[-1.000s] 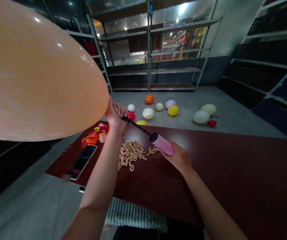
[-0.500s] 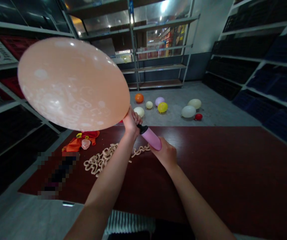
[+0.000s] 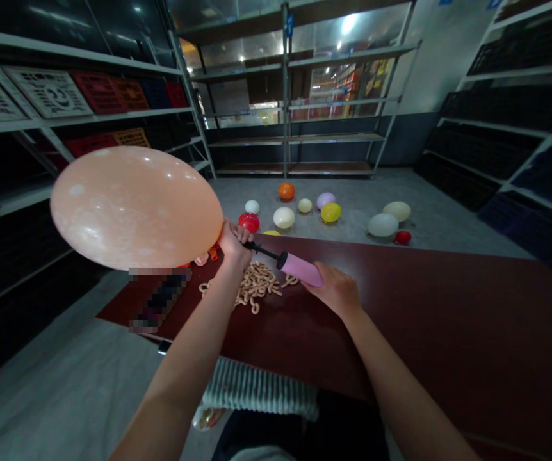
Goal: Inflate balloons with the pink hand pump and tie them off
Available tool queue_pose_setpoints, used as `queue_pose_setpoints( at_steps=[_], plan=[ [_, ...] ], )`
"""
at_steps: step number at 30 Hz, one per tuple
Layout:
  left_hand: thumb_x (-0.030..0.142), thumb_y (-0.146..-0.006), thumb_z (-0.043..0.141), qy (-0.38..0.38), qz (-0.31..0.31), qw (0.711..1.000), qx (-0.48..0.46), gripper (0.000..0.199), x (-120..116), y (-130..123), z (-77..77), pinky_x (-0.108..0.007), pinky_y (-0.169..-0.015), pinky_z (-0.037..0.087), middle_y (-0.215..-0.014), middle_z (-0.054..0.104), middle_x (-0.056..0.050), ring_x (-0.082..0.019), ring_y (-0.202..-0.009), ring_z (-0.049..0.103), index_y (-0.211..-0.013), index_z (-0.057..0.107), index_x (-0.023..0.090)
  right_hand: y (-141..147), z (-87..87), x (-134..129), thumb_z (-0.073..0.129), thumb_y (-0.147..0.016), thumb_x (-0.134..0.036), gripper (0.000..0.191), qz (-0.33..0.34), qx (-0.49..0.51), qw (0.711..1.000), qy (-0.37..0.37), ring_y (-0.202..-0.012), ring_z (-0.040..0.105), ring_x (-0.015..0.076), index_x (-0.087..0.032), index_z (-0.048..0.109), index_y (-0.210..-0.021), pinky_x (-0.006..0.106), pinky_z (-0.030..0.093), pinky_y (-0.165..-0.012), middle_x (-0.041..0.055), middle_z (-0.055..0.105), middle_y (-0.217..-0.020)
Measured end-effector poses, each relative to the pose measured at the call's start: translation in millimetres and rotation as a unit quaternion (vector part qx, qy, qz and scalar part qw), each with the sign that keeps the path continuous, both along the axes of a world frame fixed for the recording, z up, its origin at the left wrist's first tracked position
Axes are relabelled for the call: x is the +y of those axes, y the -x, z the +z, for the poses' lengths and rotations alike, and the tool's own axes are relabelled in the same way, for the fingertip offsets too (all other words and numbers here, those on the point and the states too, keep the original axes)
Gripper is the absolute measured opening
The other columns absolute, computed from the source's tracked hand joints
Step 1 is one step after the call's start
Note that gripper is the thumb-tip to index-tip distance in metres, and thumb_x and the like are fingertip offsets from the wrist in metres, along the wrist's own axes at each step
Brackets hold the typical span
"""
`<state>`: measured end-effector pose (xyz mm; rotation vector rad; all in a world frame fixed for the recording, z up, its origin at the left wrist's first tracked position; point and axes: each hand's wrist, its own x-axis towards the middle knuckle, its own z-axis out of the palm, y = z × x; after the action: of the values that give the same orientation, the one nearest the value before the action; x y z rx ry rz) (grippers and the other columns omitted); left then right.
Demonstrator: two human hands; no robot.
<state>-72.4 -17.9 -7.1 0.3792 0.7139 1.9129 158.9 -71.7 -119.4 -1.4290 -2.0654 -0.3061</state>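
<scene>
A large peach balloon [image 3: 136,208] with faint pale print is inflated at the left. My left hand [image 3: 235,243] is closed around its neck, where the black nozzle end of a pink hand balloon pump [image 3: 302,269] meets it; the join is hidden by my fingers. My right hand [image 3: 338,291] is wrapped round the far end of the pink barrel. A thin black rod shows between the barrel and my left hand. Beneath the pump, a heap of beige curly strands [image 3: 257,285] lies on the dark red-brown table [image 3: 424,320].
Partly hidden orange-red limp balloons [image 3: 213,254] lie behind my left forearm, near a pixelated dark object [image 3: 161,301]. On the floor beyond sit several inflated balloons, among them an orange one [image 3: 286,191] and a yellow one [image 3: 330,212]. Metal shelves [image 3: 285,137] stand behind.
My hands have drawn apart, and the pump's black rod now shows. The balloon sits lower in view and looks smaller. The camera view has shifted, revealing more balloons on the floor.
</scene>
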Motion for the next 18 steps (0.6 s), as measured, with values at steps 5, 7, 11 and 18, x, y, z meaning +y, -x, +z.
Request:
queue_pose_setpoints(
  at_steps=[5, 7, 11, 18],
  plan=[
    [0.025, -0.104, 0.035, -0.015, 0.008, 1.0, -0.007, 0.053, -8, 43, 10.5, -0.024, -0.042, 0.021, -0.039, 0.02, 0.005, -0.007, -0.034, 0.02, -0.054, 0.022, 0.017, 2, 2.2, -3, 0.061, -0.087, -0.049, 0.031, 0.029, -0.01, 0.999, 0.022, -0.081, 0.07, 0.0212, -0.023, 0.067, -0.102, 0.03, 0.046, -0.068, 0.0057, 0.075, -0.093],
    [0.025, -0.104, 0.035, -0.028, 0.006, 1.0, -0.007, 0.053, -10, 55, 19.6, -0.023, -0.041, 0.022, -0.039, 0.019, 0.005, -0.007, -0.033, 0.02, -0.053, 0.022, 0.017, 3, 2.1, -2, 0.062, -0.086, -0.048, 0.031, 0.043, 0.0, 0.999, 0.033, -0.083, 0.07, 0.0216, -0.023, 0.067, -0.103, 0.03, 0.048, -0.069, 0.0053, 0.075, -0.094],
    [0.028, -0.103, 0.044, -0.071, -0.002, 0.997, 0.025, 0.056, -8, 55, 45.7, -0.022, -0.039, 0.022, -0.039, 0.017, 0.007, -0.006, -0.032, 0.018, -0.054, 0.02, 0.017, 4, -0.7, 2, 0.064, -0.084, -0.048, 0.037, 0.062, 0.063, 0.995, 0.048, -0.087, 0.072, 0.0233, -0.023, 0.065, -0.112, 0.032, 0.052, -0.075, 0.0064, 0.075, -0.102],
    [0.04, -0.102, 0.047, -0.151, -0.059, 0.981, 0.11, 0.06, 15, -10, 96.1, -0.022, -0.035, 0.02, -0.039, 0.018, 0.007, -0.006, -0.032, 0.018, -0.052, 0.022, 0.018, -2, -3.5, 5, 0.065, -0.081, -0.05, 0.035, 0.021, 0.195, 0.977, 0.079, -0.08, 0.073, 0.0261, -0.028, 0.064, -0.108, 0.033, 0.053, -0.068, 0.0053, 0.075, -0.093]
  ],
)
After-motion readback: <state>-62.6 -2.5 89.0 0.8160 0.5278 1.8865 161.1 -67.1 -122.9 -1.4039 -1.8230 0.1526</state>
